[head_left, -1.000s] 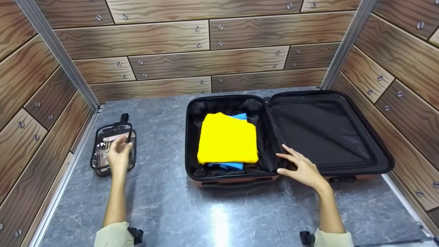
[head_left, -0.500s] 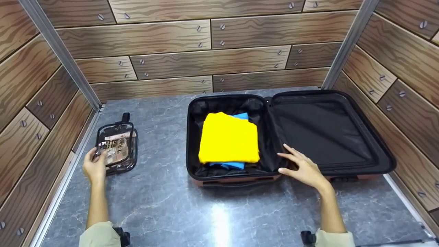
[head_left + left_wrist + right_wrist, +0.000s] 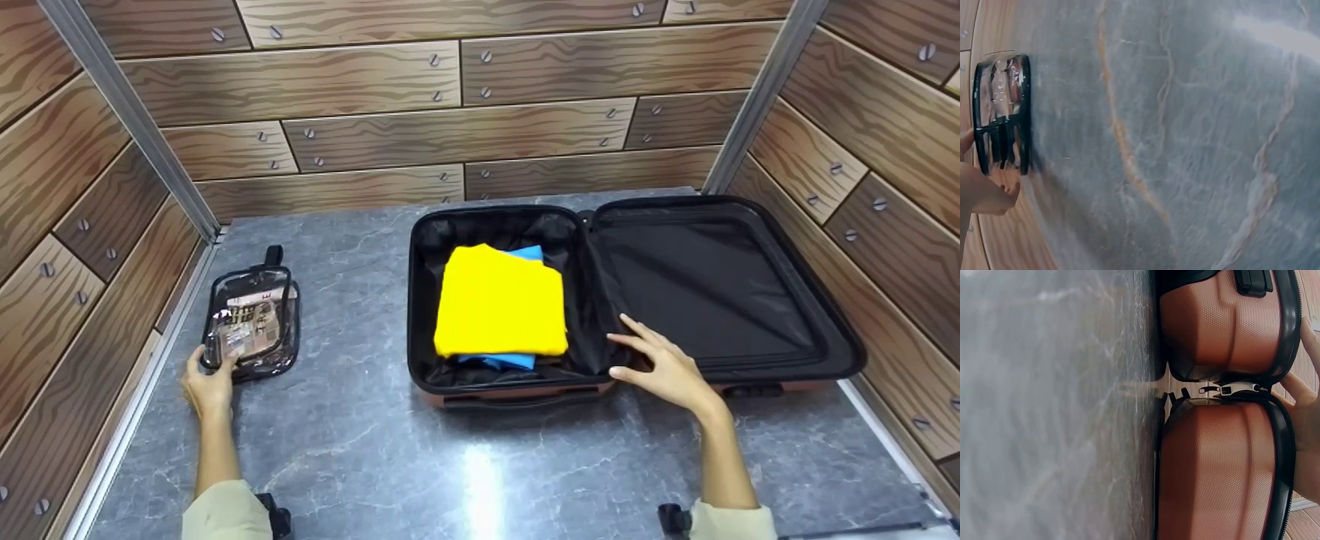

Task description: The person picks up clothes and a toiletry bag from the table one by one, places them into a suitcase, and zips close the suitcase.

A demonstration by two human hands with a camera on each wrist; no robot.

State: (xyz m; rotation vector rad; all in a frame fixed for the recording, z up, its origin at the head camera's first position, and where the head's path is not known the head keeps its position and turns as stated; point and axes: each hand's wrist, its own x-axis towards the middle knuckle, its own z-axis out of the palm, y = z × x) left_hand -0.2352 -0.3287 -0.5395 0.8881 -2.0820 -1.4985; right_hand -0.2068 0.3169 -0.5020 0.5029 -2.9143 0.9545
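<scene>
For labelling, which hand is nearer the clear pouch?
Left. The left hand is at the near edge of the clear pouch; the right hand is away, by the suitcase.

At 11 o'clock from you lies the clear pouch (image 3: 252, 321), see-through with black piping, flat on its back, its black strap (image 3: 274, 256) pointing to 1 o'clock and its pinkish, patterned contents showing through. Your left hand (image 3: 208, 388) is at its 7 o'clock corner; whether you grip it can't be told. The suitcase (image 3: 592, 300) spreads open from 12 to 1 o'clock, copper-shelled, black-rimmed and black-lined. Its 12 o'clock half holds yellow cloth (image 3: 501, 304), folded, over blue cloth (image 3: 510, 361); its 1 o'clock half shows a dark, flat lining. Your right hand (image 3: 666, 373), fingers spread, is at the near rim between the halves.
</scene>
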